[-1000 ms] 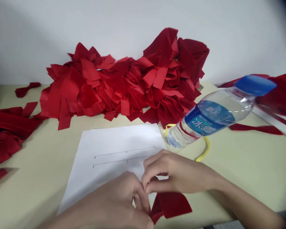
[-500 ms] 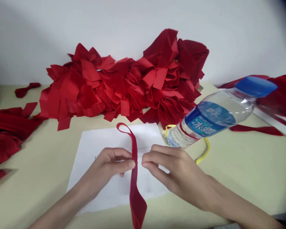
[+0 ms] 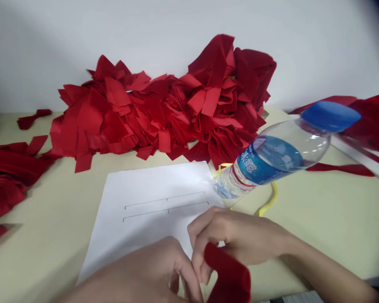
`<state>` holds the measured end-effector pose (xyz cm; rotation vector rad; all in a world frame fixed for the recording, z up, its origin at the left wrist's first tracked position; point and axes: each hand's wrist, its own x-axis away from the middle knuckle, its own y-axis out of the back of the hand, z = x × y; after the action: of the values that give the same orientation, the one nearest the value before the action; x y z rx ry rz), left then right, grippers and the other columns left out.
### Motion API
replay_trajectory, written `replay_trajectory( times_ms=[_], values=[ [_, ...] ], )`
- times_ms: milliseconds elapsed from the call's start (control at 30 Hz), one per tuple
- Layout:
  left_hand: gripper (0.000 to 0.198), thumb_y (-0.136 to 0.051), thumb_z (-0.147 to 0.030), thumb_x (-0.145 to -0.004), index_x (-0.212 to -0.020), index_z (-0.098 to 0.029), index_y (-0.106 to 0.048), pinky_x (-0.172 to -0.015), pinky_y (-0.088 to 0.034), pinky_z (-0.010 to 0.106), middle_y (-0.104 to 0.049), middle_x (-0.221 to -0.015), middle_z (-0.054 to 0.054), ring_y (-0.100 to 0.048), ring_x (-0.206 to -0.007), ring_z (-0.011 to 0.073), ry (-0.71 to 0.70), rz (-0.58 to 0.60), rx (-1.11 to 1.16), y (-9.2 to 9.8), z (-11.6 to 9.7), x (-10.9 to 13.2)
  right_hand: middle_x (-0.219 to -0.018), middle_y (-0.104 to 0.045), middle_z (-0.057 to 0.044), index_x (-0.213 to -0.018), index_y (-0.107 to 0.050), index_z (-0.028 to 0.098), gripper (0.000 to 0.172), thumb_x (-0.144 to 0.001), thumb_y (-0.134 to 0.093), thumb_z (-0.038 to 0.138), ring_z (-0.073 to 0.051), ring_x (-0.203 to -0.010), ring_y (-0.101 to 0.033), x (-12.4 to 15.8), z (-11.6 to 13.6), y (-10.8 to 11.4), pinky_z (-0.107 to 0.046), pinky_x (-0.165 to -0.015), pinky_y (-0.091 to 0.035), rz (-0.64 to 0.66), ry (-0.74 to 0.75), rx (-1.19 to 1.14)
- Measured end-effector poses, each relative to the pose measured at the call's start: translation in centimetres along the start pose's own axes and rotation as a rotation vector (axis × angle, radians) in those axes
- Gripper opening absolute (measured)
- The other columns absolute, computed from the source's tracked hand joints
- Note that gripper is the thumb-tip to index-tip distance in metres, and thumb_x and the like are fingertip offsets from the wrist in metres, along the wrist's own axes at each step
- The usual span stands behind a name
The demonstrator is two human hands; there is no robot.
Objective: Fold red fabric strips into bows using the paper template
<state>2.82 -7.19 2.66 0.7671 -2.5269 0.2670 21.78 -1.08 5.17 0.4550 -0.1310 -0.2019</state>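
Observation:
My left hand (image 3: 158,269) is low in the view, its fingers bent and pressed together, partly cut off by the bottom edge. Touching or nearly touching it at the fingertips is my right hand (image 3: 227,237), also closed in a pinch. A red ribbon (image 3: 229,275) rises by the fingers at the bottom edge; which fingers grip it is hard to see. Behind the hands lies a white paper sheet (image 3: 151,185) with two thin ruled lines.
A large heap of red ribbons (image 3: 139,113) runs along the wall. A blue-capped bottle (image 3: 271,153) stands right of the paper, near a yellow strip (image 3: 270,202). More red ribbons (image 3: 9,168) lie at left; others (image 3: 369,122) are at far right.
Both hands have moved down towards me, and their fingertips have come together. The ribbon has gone from over the paper to the bottom edge, uncovering the ruled lines.

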Motion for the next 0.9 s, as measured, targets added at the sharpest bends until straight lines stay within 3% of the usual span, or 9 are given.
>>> replay_trajectory(
  times_ms=[133,267,333,433,600,733,900],
  values=[
    [0.010,-0.059,-0.019,-0.066,-0.065,-0.017,-0.069,-0.051,-0.032,0.024,-0.059,-0.059,-0.001,-0.048,-0.053,0.0125,0.081,-0.314,-0.306,-1.4,-0.6,-0.2,-0.072,-0.058,0.003,-0.081,-0.068,0.017,0.016,-0.083,-0.055,0.008,-0.007,-0.070,-0.054,-0.1,-0.2,0.1,-0.017,-0.065,-0.041,-0.026,-0.069,0.220],
    [0.014,-0.053,-0.018,-0.067,-0.057,-0.018,-0.061,-0.055,-0.032,0.029,-0.062,-0.061,0.006,-0.054,-0.059,0.0199,0.017,-0.491,-0.592,-2.0,0.2,-1.1,-0.073,-0.054,0.002,-0.073,-0.061,0.017,0.017,-0.085,-0.052,0.011,-0.010,-0.069,-0.050,0.2,1.2,-0.7,-0.023,-0.062,-0.038,-0.109,-0.179,0.617],
    [0.016,-0.050,-0.018,-0.070,-0.057,-0.018,-0.060,-0.055,-0.032,0.031,-0.063,-0.062,0.007,-0.054,-0.059,0.0214,0.020,-0.631,-0.639,-1.7,0.6,-1.4,-0.074,-0.053,0.000,-0.074,-0.059,0.016,0.012,-0.079,-0.053,0.007,-0.013,-0.066,-0.047,0.3,2.4,-1.5,-0.026,-0.057,-0.036,-0.141,-0.178,0.828],
    [0.015,-0.051,-0.019,-0.071,-0.060,-0.019,-0.061,-0.054,-0.033,0.029,-0.062,-0.060,0.004,-0.051,-0.055,0.0179,0.018,-0.785,-0.524,-0.7,0.3,-1.3,-0.073,-0.053,-0.003,-0.078,-0.060,0.014,0.013,-0.073,-0.053,0.005,-0.017,-0.065,-0.045,0.5,3.6,-2.6,-0.030,-0.053,-0.033,-0.188,-0.111,1.074],
    [0.012,-0.057,-0.025,-0.074,-0.068,-0.018,-0.066,-0.054,-0.036,0.025,-0.064,-0.071,0.000,-0.045,-0.056,0.0124,-0.057,-0.683,-0.060,1.3,-0.8,-0.7,-0.071,-0.051,-0.005,-0.077,-0.061,0.012,0.017,-0.074,-0.048,0.002,-0.017,-0.064,-0.043,0.7,2.9,-3.0,-0.030,-0.052,-0.030,-0.359,-0.094,1.118],
    [0.010,-0.065,-0.026,-0.072,-0.069,-0.016,-0.066,-0.060,-0.037,0.023,-0.058,-0.066,-0.001,-0.045,-0.061,0.0113,-0.128,-0.590,0.281,2.4,-0.4,-0.4,-0.070,-0.049,-0.001,-0.081,-0.060,0.015,0.020,-0.085,-0.043,0.006,-0.013,-0.059,-0.041,0.9,1.7,-2.3,-0.028,-0.052,-0.029,-0.551,-0.144,0.909],
    [0.009,-0.065,-0.024,-0.077,-0.079,-0.017,-0.069,-0.071,-0.039,0.024,-0.065,-0.078,0.002,-0.052,-0.075,0.0132,-0.259,-0.362,0.644,2.9,0.6,-0.4,-0.078,-0.054,0.001,-0.093,-0.060,0.022,0.016,-0.091,-0.045,0.017,-0.010,-0.066,-0.048,1.0,1.3,-1.3,-0.024,-0.062,-0.034,-0.585,-0.181,0.552]
  ],
)
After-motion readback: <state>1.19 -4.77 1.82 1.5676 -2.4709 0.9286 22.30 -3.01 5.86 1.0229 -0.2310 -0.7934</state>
